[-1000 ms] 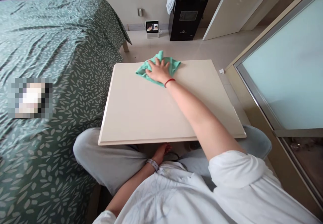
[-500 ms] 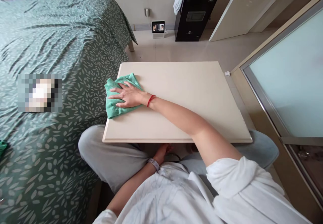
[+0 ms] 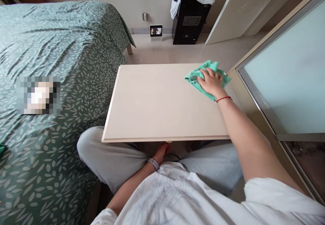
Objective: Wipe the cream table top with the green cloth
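My right hand (image 3: 212,81), with a red cord round the wrist, presses on a green cleaning cloth (image 3: 195,76) at the far right corner of a cream tabletop (image 3: 152,99). Its fingers curl into the cloth, which bunches up around them and hangs past the right edge. Low in front of my body, my left hand (image 3: 162,152) reaches to the underside of the table's near edge. A pale watch band (image 3: 153,163) circles that wrist. The left fingers are mostly hidden by the tabletop.
A bed with a green leaf-patterned cover (image 3: 83,83) stands on the left. Beyond the table are a small screen (image 3: 155,32) on the floor and a black cabinet (image 3: 189,22) topped with clothes. A frosted-glass panel (image 3: 286,72) runs along the right.
My right hand has carried the green cloth across the tabletop from the left side to the far right corner. The left hand stays beneath the near edge. The view has shifted slightly.
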### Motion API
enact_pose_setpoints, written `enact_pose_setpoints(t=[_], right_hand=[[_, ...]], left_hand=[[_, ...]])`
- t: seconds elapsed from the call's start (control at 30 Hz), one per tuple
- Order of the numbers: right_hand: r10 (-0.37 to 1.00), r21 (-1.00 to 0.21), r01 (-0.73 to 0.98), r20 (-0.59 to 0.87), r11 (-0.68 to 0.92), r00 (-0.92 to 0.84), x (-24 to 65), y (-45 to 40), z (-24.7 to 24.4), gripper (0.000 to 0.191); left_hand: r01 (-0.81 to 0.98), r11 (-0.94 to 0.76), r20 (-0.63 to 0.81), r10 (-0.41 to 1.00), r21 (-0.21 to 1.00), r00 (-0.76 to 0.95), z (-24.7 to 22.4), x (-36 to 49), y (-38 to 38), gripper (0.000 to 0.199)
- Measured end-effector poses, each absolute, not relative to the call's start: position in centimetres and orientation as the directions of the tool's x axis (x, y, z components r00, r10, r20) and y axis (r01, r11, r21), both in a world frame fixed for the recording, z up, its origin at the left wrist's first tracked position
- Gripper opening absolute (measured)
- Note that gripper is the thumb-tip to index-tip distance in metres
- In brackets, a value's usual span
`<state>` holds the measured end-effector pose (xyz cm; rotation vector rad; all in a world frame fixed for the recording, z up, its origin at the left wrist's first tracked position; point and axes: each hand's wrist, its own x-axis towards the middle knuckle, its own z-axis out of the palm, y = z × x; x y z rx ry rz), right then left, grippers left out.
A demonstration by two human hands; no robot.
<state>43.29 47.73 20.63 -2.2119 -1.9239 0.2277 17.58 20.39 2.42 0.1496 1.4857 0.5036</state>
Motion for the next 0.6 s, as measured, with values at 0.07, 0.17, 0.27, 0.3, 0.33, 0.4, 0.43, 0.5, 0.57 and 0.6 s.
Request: enact_pose_setpoints(t=[0.07, 0.17, 0.27, 0.3, 0.33, 0.4, 0.43, 0.5, 0.57, 0.6], right_hand=[[0.954, -0.26, 0.923, 0.022, -0.284, 0.299, 45.0, 45.8, 20.0, 0.07], [0.918, -0.272, 0.888, 0.042, -0.37, 0.395, 45.0, 43.6, 19.0, 0.073], [0.931, -0.256, 0.907, 0.057, -0.335, 0.36, 42.4, 42.6, 18.5, 0.074], [0.948, -0.255, 0.923, 0.06, -0.289, 0.313, 41.0, 42.6, 18.5, 0.074], [0.965, -0.262, 0.937, 0.064, -0.23, 0.254, 39.3, 42.7, 18.6, 0.075], [0.991, -0.279, 0.956, 0.073, -0.088, 0.113, 35.0, 43.0, 19.0, 0.077], [0.997, -0.281, 0.96, 0.065, -0.019, 0.039, 32.5, 43.2, 19.3, 0.078], [0.995, -0.273, 0.957, 0.019, 0.099, -0.098, 26.9, 43.3, 20.2, 0.08], [0.972, -0.269, 0.94, -0.046, 0.209, -0.229, 21.2, 42.9, 21.2, 0.083], [0.951, -0.269, 0.924, -0.068, 0.272, -0.3, 18.4, 42.5, 21.7, 0.084]], left_hand=[[-0.229, 0.889, -0.913, 0.409, 0.397, 0.007, 2.5, 17.7, 20.4, 0.02], [-0.23, 0.889, -0.912, 0.41, 0.396, 0.018, 2.6, 17.8, 20.4, 0.023], [-0.231, 0.889, -0.909, 0.414, 0.396, 0.037, 2.8, 17.9, 20.4, 0.026], [-0.231, 0.889, -0.908, 0.416, 0.396, 0.043, 2.9, 17.9, 20.4, 0.027], [-0.231, 0.888, -0.907, 0.418, 0.397, 0.046, 2.9, 17.9, 20.4, 0.028], [-0.23, 0.887, -0.906, 0.42, 0.4, 0.046, 2.9, 17.9, 20.4, 0.031], [-0.23, 0.887, -0.906, 0.421, 0.401, 0.044, 2.9, 17.9, 20.4, 0.032], [-0.234, 0.886, -0.907, 0.421, 0.401, 0.036, 2.7, 17.8, 20.4, 0.033], [-0.239, 0.883, -0.906, 0.423, 0.404, 0.031, 2.5, 17.7, 20.3, 0.032], [-0.24, 0.882, -0.905, 0.425, 0.406, 0.03, 2.3, 17.6, 20.2, 0.03]])
